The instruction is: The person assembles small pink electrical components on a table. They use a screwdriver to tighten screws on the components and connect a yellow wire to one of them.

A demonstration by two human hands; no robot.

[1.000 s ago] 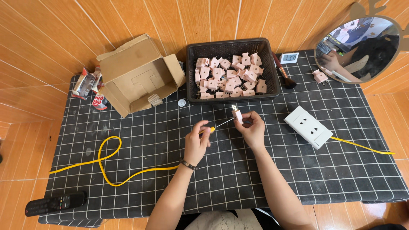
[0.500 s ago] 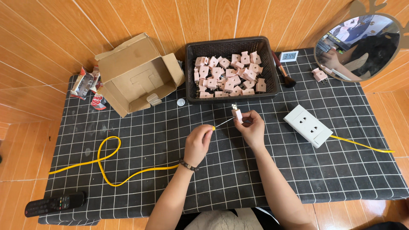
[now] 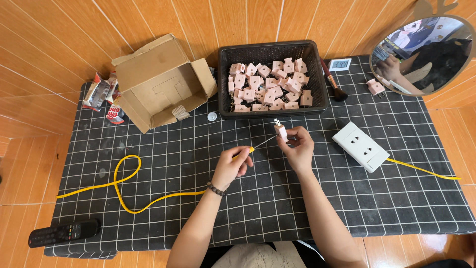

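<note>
Screwing a pink plug (image 3: 281,131) w/ a yellow screwdriver (image 3: 252,148), held over the table (image 3: 163,164).
Right hand (image 3: 297,149) pinches plug, prongs up; left hand (image 3: 229,167) curled round screwdriver handle. Step looks mid-way; next needs tip kept seated.

Small table w/ grid cloth on orange plank floor.

Table (image 3: 421,208) covered by black cloth w/ thin white grid, edges hanging over front & sides. Wood-look planks (image 3: 44,44) run diagonally, warm orange, pale seams btwn boards. Light is even, soft, no hard shadows. Round mirror (image 3: 421,54) at top right corner, partly cut by frame edge, reflects a dim room interior, details too small to tell.
</note>
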